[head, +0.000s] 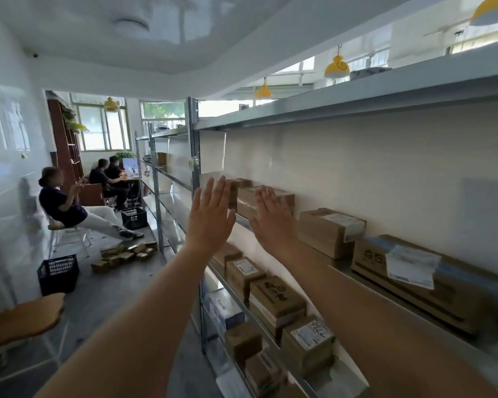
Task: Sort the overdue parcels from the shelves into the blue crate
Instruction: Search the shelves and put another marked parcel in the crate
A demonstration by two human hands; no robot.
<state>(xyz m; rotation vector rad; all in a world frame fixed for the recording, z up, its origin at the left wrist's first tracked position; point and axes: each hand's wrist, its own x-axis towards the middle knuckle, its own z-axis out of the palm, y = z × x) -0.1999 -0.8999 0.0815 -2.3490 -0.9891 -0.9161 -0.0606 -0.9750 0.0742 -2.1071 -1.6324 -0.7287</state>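
Both arms reach out toward a metal shelf (pixel 270 234) on my right. My left hand (pixel 210 216) is raised with straight fingers, its tips just in front of a small cardboard parcel (pixel 239 183) at the shelf's far end. With fingers spread flat, my right hand (pixel 272 216) is against the front of a larger brown parcel (pixel 282 196) beside it. Neither hand grips anything. More parcels stand along the same shelf: a box with a label (pixel 331 231) and a long carton (pixel 431 280). A dark blue crate (pixel 58 273) stands on the floor at the left.
The lower shelf holds several labelled boxes (pixel 276 300). A heap of small parcels (pixel 124 255) lies on the aisle floor, with a second dark crate (pixel 134 218) beyond it. Three people sit at the far end of the aisle. A wooden stool (pixel 23 318) is at my near left.
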